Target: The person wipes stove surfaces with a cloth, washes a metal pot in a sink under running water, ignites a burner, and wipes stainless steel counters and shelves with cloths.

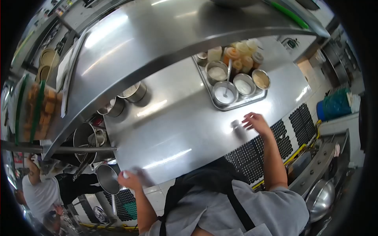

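Note:
My left hand (130, 181) is at the table's front left edge, fingers curled together. A small white patch shows at its fingertips, too small to name. Just beside it is a metal saucepan (107, 177), its handle pointing down; I cannot tell whether they touch. My right hand (256, 123) hovers over the right part of the steel table (173, 129), fingers spread and holding nothing, with its blurred reflection below. Beyond it stands a metal tray (240, 103) with a tub of white powder (225, 93), other tubs and several squeeze bottles (237, 65).
A steel shelf (165, 43) crosses above the table. Metal pots (134, 93) stand under its left side, and a large pot (86, 137) beyond the table's left end. Another person (41, 192) works at lower left. Black rubber mats (252, 157) cover the floor.

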### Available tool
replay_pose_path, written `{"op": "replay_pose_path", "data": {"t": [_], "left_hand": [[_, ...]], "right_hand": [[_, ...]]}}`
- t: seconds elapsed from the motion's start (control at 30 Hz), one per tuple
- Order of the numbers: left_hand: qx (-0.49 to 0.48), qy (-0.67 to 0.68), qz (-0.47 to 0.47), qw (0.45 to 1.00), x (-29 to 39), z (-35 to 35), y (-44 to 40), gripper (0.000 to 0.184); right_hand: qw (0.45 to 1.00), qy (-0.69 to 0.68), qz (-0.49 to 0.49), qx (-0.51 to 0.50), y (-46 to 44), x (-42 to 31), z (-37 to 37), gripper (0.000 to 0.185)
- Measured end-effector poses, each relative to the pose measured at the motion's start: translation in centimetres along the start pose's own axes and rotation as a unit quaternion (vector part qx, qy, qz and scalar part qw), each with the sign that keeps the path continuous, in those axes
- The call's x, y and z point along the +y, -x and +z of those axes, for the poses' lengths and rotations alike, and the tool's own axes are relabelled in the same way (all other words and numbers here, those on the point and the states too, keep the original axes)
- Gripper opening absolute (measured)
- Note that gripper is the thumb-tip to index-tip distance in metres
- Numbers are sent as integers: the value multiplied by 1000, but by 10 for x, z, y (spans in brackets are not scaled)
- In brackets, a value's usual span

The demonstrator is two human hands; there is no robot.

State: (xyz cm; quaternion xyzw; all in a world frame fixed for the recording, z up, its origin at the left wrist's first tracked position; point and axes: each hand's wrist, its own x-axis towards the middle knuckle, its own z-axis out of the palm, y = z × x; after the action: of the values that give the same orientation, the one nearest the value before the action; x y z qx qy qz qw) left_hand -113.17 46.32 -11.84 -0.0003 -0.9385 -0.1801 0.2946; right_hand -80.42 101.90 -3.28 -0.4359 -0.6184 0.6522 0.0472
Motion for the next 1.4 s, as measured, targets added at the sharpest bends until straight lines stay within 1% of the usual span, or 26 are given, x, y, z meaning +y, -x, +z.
{"op": "replay_pose_path", "data": {"t": [0.03, 0.1, 0.13, 0.17, 0.2, 0.23, 0.27, 0.3, 0.33, 0.4, 0.47, 0.5, 0.57, 0.67, 0.7, 0.77, 0.83, 0.9, 1.0, 1.03, 1.07, 1.1, 1.17, 1.2, 1.3, 1.4], "left_hand": [[2, 110, 70, 991, 25, 8, 1, 16], [-95, 235, 132, 958, 87, 27, 6, 13], [-162, 297, 86, 937, 123, 39, 17, 11], [-209, 314, 138, 916, 166, 35, 23, 12], [-269, 326, 145, 895, 208, 35, 33, 15], [-357, 346, 141, 856, 246, 34, 43, 19], [-368, 344, 184, 844, 282, 36, 54, 21], [-387, 359, 189, 828, 311, 48, 67, 22], [-423, 327, 202, 821, 342, 54, 75, 25], [-463, 295, 193, 813, 396, 71, 88, 31], [-466, 287, 203, 812, 436, 93, 101, 32], [-462, 286, 197, 816, 452, 102, 103, 32], [-522, 211, 109, 819, 474, 112, 106, 33], [-538, 187, 118, 813, 477, 118, 99, 30], [-532, 185, 109, 819, 479, 119, 96, 30], [-592, 120, 285, 744, 477, 128, 93, 24], [-610, 161, 179, 755, 479, 130, 96, 18], [-573, 189, 254, 756, 475, 129, 95, 19], [-563, 234, 188, 770, 465, 127, 100, 20], [-560, 234, 181, 774, 461, 130, 102, 20], [-550, 241, 193, 776, 455, 132, 104, 20], [-539, 249, 207, 778, 450, 134, 105, 21], [-544, 260, 210, 770, 437, 123, 105, 20], [-545, 268, 221, 763, 427, 118, 101, 20], [-555, 248, 218, 763, 383, 104, 104, 20], [-560, 262, 193, 762, 332, 88, 114, 21]], "right_hand": [[996, -16, -6, 88, -1, 7, -16, 27], [983, -51, -10, 178, 0, 10, -43, 28], [975, -76, -3, 207, -4, 14, -54, 28], [967, -101, 3, 235, -9, 18, -66, 29], [962, -100, 1, 256, -17, 25, -79, 31], [956, -98, -1, 275, -33, 40, -95, 33], [954, -86, -5, 288, -51, 55, -112, 35], [951, -72, -10, 300, -66, 64, -127, 36], [951, -50, 1, 306, -79, 64, -138, 38], [954, -12, 16, 300, -103, 59, -155, 39], [959, 4, 16, 282, -116, 47, -161, 39], [964, 27, 19, 264, -121, 45, -165, 37], [968, 55, 21, 243, -130, 47, -173, 34], [967, 116, -20, 226, -143, 55, -177, 23], [969, 120, -25, 216, -144, 58, -179, 23], [952, 183, -56, 240, -157, 67, -181, 19], [945, 162, -124, 254, -176, 89, -191, 15], [943, 182, -128, 249, -181, 90, -199, 14], [940, 187, -147, 243, -156, 66, -185, 13], [949, 176, -119, 233, -142, 55, -179, 12], [956, 167, -88, 224, -133, 54, -176, 11], [956, 171, -89, 220, -128, 54, -170, 11], [956, 142, -139, 216, -123, 69, -169, 10], [956, 155, -125, 215, -118, 74, -165, 10], [962, 139, -103, 210, -89, 84, -134, 10], [966, 149, -112, 179, -52, 86, -104, 8]]}}
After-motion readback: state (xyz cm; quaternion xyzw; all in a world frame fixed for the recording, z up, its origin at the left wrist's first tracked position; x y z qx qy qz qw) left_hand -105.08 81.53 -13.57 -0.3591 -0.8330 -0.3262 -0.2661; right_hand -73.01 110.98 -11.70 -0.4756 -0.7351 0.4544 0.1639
